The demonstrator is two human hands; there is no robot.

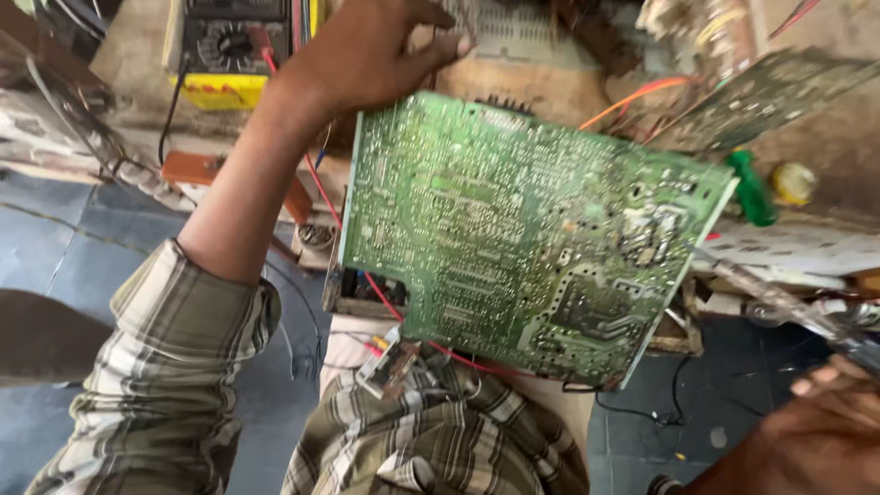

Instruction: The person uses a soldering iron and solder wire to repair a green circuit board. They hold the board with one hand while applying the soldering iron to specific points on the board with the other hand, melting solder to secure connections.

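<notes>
A large green circuit board (532, 238) is tilted in front of me with its solder side up, its lower edge over my lap. My left hand (367, 55) reaches past the board's top left corner, fingers curled toward a pale panel (522, 32) behind it. What the fingers grip is hidden. My right hand (816, 440) is at the bottom right, closed around a slim, blurred tool (788, 307) that points up and left toward the board's right edge. Red wires (385, 298) run under the board.
A yellow multimeter (229, 46) stands at the top left. A second green circuit board (770, 92) leans at the top right, with a green-handled screwdriver (752, 188) below it. Orange wires (632, 96) and cluttered parts fill the bench. The floor (82, 247) is blue-grey.
</notes>
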